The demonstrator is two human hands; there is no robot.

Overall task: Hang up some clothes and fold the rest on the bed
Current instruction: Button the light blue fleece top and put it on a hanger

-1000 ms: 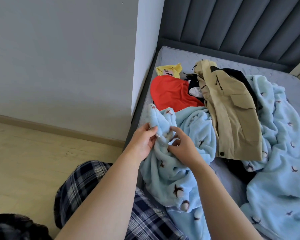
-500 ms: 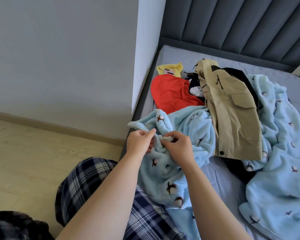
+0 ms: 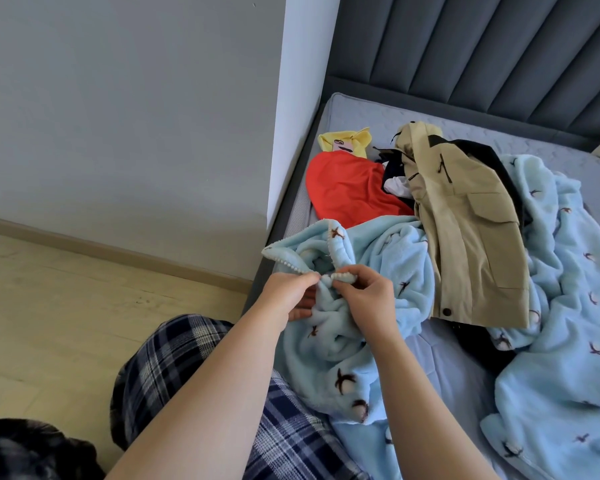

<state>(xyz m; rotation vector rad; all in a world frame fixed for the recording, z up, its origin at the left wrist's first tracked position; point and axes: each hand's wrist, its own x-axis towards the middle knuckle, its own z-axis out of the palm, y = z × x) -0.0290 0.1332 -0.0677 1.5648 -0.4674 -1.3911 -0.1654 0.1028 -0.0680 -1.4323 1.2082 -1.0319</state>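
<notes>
Both hands pinch the trimmed edge of the blue fleece garment (image 3: 343, 327) at the bed's (image 3: 357, 109) near left edge: left hand (image 3: 286, 296), right hand (image 3: 368, 299) (knuckles almost touching). Farther right lies a tan jacket (image 3: 471, 244); beyond, a red garment (image 3: 347, 188).

Your left hand (image 3: 288, 296) and right hand (image 3: 368, 299) meet at the left edge of the bed (image 3: 354, 109), both pinching the fleece garment (image 3: 388, 258). To their right, the jacket (image 3: 471, 237) lies on it. Behind them is a flat top (image 3: 347, 192), then a small cloth (image 3: 343, 143) nearer the headboard (image 3: 465, 46). A second fleece heap (image 3: 568, 306) is far right. The wall (image 3: 118, 116) and floor (image 3: 49, 306) are left of the bed.
</notes>
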